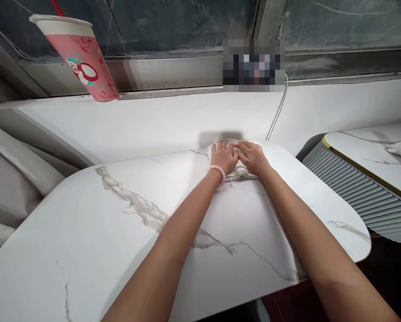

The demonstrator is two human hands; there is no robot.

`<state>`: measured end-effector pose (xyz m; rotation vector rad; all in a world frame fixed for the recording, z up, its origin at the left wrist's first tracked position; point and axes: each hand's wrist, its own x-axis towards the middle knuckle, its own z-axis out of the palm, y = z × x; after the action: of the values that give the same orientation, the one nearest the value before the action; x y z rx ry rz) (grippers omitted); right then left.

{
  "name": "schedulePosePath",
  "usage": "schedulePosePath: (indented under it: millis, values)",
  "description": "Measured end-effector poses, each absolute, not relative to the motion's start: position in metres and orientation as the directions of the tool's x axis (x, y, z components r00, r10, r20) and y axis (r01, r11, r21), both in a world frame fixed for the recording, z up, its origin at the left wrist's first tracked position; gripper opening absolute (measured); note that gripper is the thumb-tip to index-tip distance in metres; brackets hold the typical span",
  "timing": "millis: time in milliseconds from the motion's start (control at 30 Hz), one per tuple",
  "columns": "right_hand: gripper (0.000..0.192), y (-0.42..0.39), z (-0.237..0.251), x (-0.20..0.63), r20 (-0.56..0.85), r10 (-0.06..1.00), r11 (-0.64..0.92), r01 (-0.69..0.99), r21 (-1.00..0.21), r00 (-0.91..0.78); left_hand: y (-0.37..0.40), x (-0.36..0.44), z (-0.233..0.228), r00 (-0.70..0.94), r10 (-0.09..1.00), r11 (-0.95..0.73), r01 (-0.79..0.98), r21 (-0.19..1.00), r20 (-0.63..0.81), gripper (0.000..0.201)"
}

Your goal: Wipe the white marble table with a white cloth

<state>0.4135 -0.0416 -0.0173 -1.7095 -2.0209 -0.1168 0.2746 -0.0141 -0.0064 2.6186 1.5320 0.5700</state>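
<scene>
A folded off-white cloth (pixel 242 172) with ruffled layered edges lies at the far edge of the white marbled table (pixel 126 250). My left hand (pixel 224 157), with a pink coiled band (pixel 218 169) at the wrist, presses down on the cloth's left part, its fingers bent over the far side. Beside it, my right hand (pixel 252 157) grips the cloth's right part from above, thumb side towards the left hand. Both arms are stretched forward across the tabletop. The palms and most of the cloth's middle are hidden under the hands.
A pink paper cup (pixel 86 62) with a red straw stands on the window ledge at the left. White cables (pixel 278 109) hang down the wall from a blurred-out patch. Another marbled table (pixel 371 152) with a ribbed grey side stands at the right. Grey upholstery (pixel 15 170) borders the left.
</scene>
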Motion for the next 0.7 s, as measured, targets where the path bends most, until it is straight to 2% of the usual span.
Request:
schedulePosePath:
  millis: [367, 700]
  values:
    - [0.043, -0.026, -0.017, 0.433, 0.437, 0.895, 0.227, 0.933, -0.28, -0.087, 0.0, 0.291, -0.008, 0.438, 0.847, -0.505, 0.841, 0.196, 0.303, 0.043]
    - [0.044, -0.09, -0.019, 0.437, 0.421, 0.899, 0.208, 0.964, -0.168, -0.121, -0.059, 0.292, -0.005, 0.492, 0.831, -0.542, 0.822, 0.176, 0.261, 0.047]
